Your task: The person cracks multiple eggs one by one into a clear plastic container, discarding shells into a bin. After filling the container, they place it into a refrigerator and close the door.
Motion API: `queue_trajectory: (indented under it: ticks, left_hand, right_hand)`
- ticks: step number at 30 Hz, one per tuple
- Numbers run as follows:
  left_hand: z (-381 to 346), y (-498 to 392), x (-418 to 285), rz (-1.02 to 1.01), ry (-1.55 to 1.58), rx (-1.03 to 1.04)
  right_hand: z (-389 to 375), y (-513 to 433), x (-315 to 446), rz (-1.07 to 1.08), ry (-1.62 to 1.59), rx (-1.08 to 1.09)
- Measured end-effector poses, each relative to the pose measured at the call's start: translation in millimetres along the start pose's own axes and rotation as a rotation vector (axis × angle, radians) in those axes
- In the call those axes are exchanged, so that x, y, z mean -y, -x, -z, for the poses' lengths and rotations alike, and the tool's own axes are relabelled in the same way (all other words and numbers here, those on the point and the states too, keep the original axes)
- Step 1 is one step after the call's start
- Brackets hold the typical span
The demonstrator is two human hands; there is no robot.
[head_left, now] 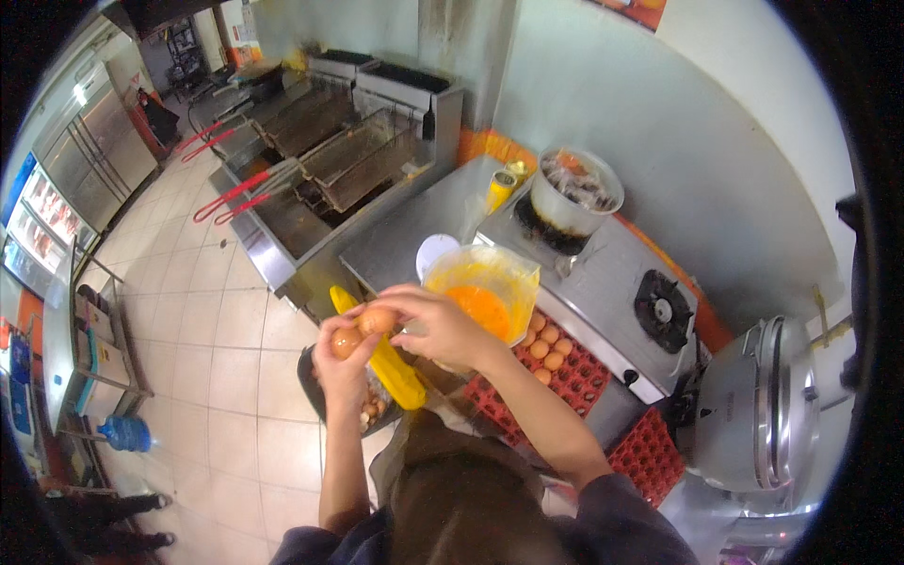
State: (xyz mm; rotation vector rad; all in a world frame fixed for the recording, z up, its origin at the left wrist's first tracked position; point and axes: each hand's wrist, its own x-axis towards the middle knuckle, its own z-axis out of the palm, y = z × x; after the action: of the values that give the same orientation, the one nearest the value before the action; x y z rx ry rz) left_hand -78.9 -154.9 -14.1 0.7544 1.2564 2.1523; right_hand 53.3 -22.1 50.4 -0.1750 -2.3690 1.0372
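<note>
My left hand (344,371) holds a shiny brown egg (346,342). A second brown egg (376,320) sits against it between both hands, and the fingers of my right hand (438,321) grip its upper side. Whether either shell is whole or cracked, I cannot tell. To the right of my hands stands a pale plastic tub (519,272) with orange-yellow liquid egg (484,307) inside and smears up its wall. Below my hands is a dark bin (311,388) with eggshells (372,409) in it. A long yellow object (395,378) crosses above the bin.
Several brown eggs (540,347) sit in a red egg tray (586,378); another red tray (646,455) lies nearer. A gas stove (600,282) carries a filled pot (575,194). Fryers with red-handled baskets (360,159) stand left. A large cooker (734,409) is at right. A person's legs (106,519) show lower left.
</note>
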Motion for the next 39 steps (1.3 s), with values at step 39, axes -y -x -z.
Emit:
queue_trajectory:
  ticks: [39]
  left_hand:
    - [-146.9,-43.7,80.5,0.882,0.126,0.251]
  right_hand:
    - [61.3,91.1,-32.0,-0.128,0.278,-0.997]
